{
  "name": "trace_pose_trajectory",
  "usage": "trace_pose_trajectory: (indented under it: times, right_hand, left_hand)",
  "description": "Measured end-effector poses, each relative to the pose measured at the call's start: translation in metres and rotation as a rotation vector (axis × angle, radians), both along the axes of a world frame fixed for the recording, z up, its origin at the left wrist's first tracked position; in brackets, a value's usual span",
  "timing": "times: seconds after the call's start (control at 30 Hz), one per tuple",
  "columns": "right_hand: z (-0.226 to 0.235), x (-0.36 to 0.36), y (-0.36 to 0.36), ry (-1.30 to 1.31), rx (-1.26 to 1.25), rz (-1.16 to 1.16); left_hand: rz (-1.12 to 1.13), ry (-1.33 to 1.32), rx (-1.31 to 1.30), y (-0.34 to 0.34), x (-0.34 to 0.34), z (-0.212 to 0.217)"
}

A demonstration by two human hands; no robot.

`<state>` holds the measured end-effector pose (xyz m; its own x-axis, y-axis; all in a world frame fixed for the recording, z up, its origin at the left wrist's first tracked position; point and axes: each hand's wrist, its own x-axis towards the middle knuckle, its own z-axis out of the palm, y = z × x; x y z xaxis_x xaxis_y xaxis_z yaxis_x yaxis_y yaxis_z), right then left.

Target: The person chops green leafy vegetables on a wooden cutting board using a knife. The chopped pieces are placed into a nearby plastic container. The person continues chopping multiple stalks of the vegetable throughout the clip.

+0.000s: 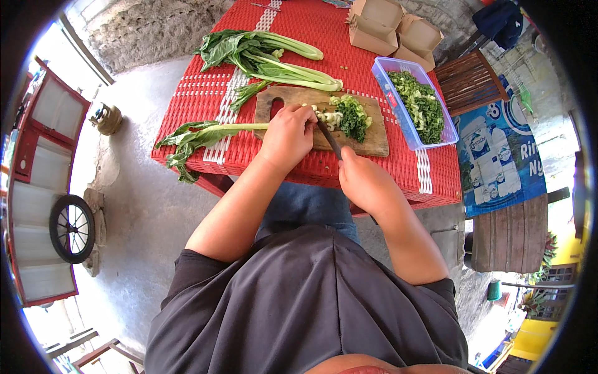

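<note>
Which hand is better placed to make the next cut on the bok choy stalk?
Right hand: it grips the knife, blade at the stalk's cut end. Left hand pins the bok choy stalk on the cutting board.

cutting board [374, 144] on table [205, 93], container [447, 134] right

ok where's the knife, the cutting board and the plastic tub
knife [328, 138], head view, on the dark blade
cutting board [374, 142], head view, on its bare right end
plastic tub [450, 134], head view, on its near right rim
</note>
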<state>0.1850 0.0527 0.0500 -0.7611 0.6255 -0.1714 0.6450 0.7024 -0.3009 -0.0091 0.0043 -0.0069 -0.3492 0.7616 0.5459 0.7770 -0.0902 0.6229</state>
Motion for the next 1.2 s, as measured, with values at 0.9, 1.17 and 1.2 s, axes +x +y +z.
trace_pose_trajectory:
  times: [0.9,1.17,1.2]
  right_hand:
    - [-0.009,-0.012,0.003,0.003,0.006,-0.005]
    - [-0.009,-0.024,0.011,-0.007,0.028,-0.041]
    - [-0.009,-0.02,0.011,-0.021,0.034,-0.063]
  left_hand:
    - [0.014,-0.027,-0.004,0.004,-0.002,-0.004]
    - [-0.014,-0.029,0.007,0.005,-0.003,-0.004]
    - [-0.007,-0.026,-0.002,0.004,-0.002,-0.004]
